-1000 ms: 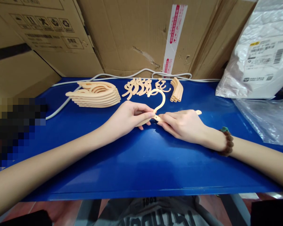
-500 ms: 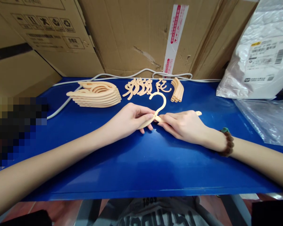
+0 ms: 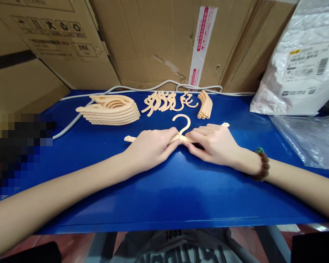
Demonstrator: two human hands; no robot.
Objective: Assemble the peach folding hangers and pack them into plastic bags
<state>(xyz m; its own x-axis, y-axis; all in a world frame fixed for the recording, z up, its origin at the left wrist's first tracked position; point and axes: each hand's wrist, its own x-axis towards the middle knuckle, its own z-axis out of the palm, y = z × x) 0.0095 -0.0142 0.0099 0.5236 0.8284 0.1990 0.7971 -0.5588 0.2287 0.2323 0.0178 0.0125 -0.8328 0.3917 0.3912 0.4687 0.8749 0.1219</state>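
Observation:
A peach plastic hanger (image 3: 181, 126) lies flat on the blue table (image 3: 164, 190), hook pointing away from me. My left hand (image 3: 150, 146) presses down on its left arm, whose tip sticks out past my knuckles. My right hand (image 3: 212, 140) covers the right arm, fingers closed on it near the hook's base. Both sets of fingertips meet at the hanger's middle.
Behind lie a stack of finished hangers (image 3: 109, 109), a pile of loose hooks (image 3: 167, 100) and a bundle of curved arm pieces (image 3: 205, 104). A white cable (image 3: 71, 122) runs along the back. Cardboard boxes (image 3: 153, 40) wall the rear; plastic bags (image 3: 298, 69) sit at right.
The hanger has gone from tilted up in my fingers to lying flat on the table. Both hands have spread out over its arms and pressed down.

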